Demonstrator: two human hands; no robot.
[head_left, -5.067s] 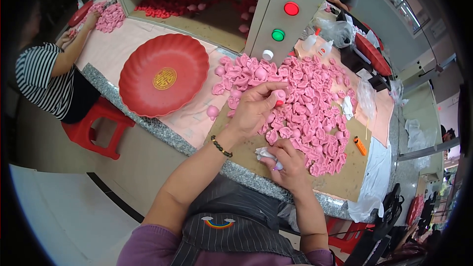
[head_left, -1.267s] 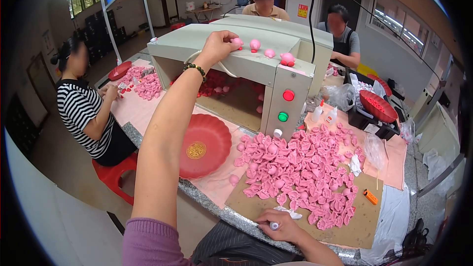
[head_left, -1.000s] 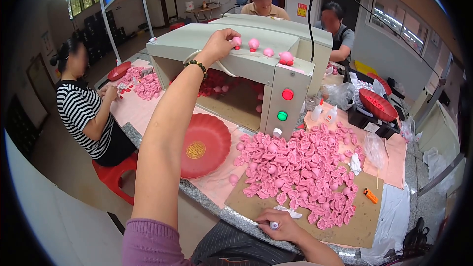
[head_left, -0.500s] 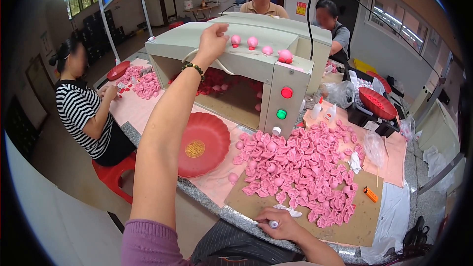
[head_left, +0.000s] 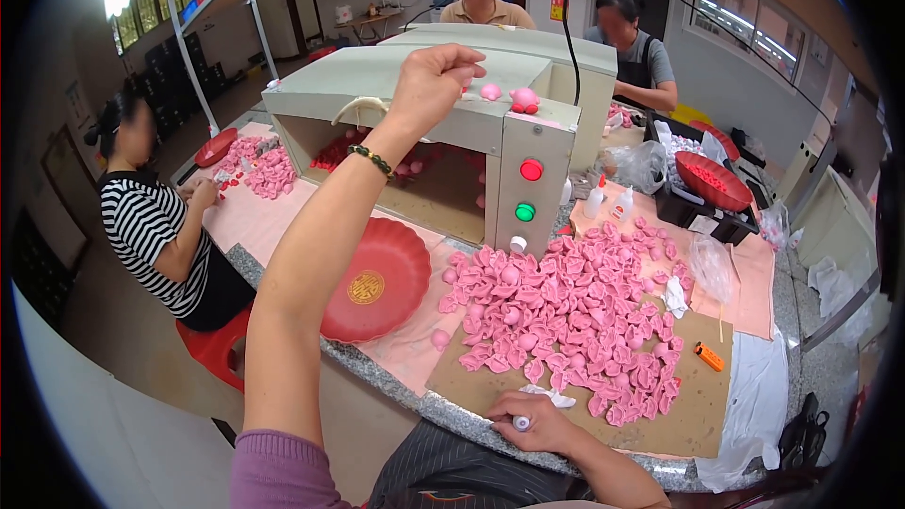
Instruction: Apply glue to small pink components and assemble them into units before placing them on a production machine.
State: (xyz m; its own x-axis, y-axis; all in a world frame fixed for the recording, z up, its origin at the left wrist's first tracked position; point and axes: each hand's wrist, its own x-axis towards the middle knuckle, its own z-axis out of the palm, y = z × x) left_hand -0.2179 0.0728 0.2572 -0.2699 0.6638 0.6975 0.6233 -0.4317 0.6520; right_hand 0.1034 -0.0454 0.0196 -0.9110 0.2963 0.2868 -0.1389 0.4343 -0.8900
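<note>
My left hand [head_left: 436, 85] reaches over the front edge of the pale green machine top [head_left: 377, 73]. Its fingers are bent into a pinch beside a small pink ball [head_left: 490, 91]; a red bit shows under the fingertips, but what they hold is hidden. A bigger pink ball figure with red feet [head_left: 524, 100] sits at the machine's corner. Near the table's front edge my right hand [head_left: 539, 422] is closed round a white tube [head_left: 520, 423], seen only at its round end. Just beyond lie a crumpled white tissue [head_left: 549, 396] and a heap of pink petal-like pieces [head_left: 575, 311].
A red scalloped tray [head_left: 401, 297] lies left of the heap. An orange lighter [head_left: 709, 356] and two white bottles [head_left: 611, 200] are to the right, with a black crate [head_left: 702, 226]. Co-workers sit at left and beyond the machine. A cable [head_left: 571, 28] hangs above.
My left hand has moved right along the machine top and now covers the two leftmost pink balls. My right hand keeps its hold on the tube. The whole view has shifted slightly.
</note>
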